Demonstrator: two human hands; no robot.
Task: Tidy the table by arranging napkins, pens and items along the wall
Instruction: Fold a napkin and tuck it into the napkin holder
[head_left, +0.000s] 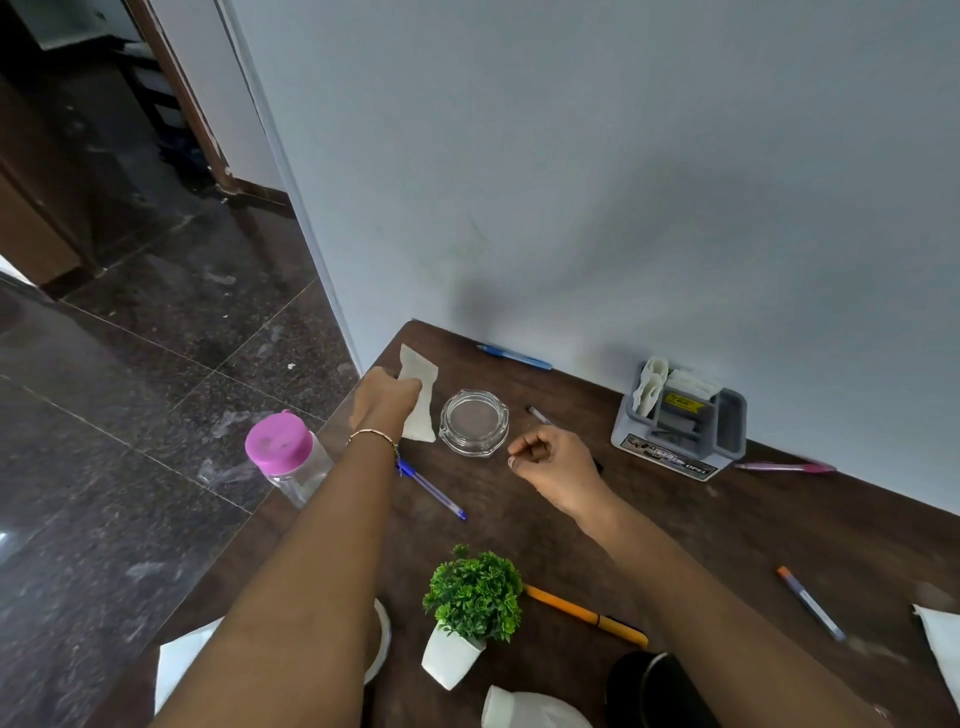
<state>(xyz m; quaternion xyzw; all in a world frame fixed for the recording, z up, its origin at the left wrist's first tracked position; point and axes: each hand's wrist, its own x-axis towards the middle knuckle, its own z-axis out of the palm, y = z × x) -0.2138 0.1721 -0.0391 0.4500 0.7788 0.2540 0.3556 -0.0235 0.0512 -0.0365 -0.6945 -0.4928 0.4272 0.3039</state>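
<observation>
My left hand (387, 402) grips a white napkin (422, 400) near the table's far left corner, just left of a glass ashtray (474, 423). My right hand (550, 462) hovers to the right of the ashtray with its fingers curled. A dark pen (536, 414) runs under it, and I cannot tell whether the hand holds that pen. A blue pen (514, 357) lies against the wall. Another blue pen (434, 493) lies by my left wrist. A grey organizer (680, 436) with napkins in it stands at the wall, a pink pen (784, 466) beside it.
On the brown table (727, 530) are a small potted plant (472, 613), an orange pen (587, 616), an orange-capped pen (810, 603), a pink-lidded jar (283, 457) at the left edge, loose napkins (940, 649), a black cup (649, 686) and a white pot (524, 709).
</observation>
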